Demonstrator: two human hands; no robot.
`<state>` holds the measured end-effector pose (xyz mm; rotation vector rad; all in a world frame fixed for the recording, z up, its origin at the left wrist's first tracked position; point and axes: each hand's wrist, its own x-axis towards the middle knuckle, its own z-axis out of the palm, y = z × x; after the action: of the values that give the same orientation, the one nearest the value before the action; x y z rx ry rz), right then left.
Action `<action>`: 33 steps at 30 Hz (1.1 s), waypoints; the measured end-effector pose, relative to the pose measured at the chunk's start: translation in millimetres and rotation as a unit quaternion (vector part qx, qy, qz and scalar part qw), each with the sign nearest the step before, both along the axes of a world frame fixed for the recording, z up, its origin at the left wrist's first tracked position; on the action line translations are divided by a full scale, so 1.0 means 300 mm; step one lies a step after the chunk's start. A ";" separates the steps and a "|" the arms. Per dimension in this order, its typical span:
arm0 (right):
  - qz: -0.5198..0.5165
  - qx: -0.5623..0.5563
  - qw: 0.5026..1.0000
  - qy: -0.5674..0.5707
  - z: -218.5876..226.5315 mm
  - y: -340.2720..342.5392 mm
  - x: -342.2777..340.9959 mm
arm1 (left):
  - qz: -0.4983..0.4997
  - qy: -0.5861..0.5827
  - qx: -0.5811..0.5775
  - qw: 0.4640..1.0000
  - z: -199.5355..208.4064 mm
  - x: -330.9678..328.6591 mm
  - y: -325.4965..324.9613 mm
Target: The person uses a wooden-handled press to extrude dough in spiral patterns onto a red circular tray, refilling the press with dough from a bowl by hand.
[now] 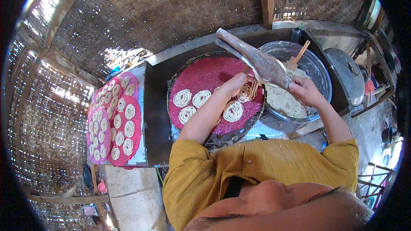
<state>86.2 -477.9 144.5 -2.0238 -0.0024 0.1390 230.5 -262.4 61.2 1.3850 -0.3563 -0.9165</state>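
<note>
A long, flour-dusted wooden dough press (269,65) slants across the work area, one end rising to the upper left. My right hand (305,90) is closed around its lower right end. My left hand (239,82) is closed at its underside, with the fingers partly hidden. Pale dough strands (253,90) trail beside the left hand onto a coiled nest on the round pink mat (203,70). More coiled dough nests (183,98) lie on that mat, some covered by my left forearm. Right of it, a large metal basin (323,81) holds pale dough (284,102).
A wooden-handled spatula (299,55) stands in the basin. Left of a dark divider, pink and purple mats (124,141) bear many dough nests. At the far right are a lidded metal pot (344,70) and a pink ladle (369,86). A woven bamboo wall (171,10) rises behind.
</note>
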 end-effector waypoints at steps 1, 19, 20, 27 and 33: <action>-0.013 0.010 1.000 -0.005 -0.012 -0.006 0.004 | 0.008 -0.003 0.004 1.000 -0.006 -0.003 0.005; -0.034 0.035 0.997 -0.065 0.010 0.023 -0.013 | 0.138 -0.669 0.348 0.642 0.216 -0.103 0.182; -0.026 0.035 0.995 -0.095 0.026 0.071 -0.012 | 0.153 -0.696 0.302 0.633 0.250 -0.118 0.164; 0.264 0.135 0.950 -0.099 0.027 0.259 0.094 | 0.438 -0.531 -0.104 0.718 0.214 -0.202 0.208; 0.002 -0.241 0.956 -0.169 -0.248 0.089 0.433 | 0.474 -0.400 -0.223 0.752 0.237 -0.358 0.392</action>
<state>216.0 -451.3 70.0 -2.5116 -0.2066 -0.2300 123.0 -144.7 132.3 1.1960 -0.3966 0.6281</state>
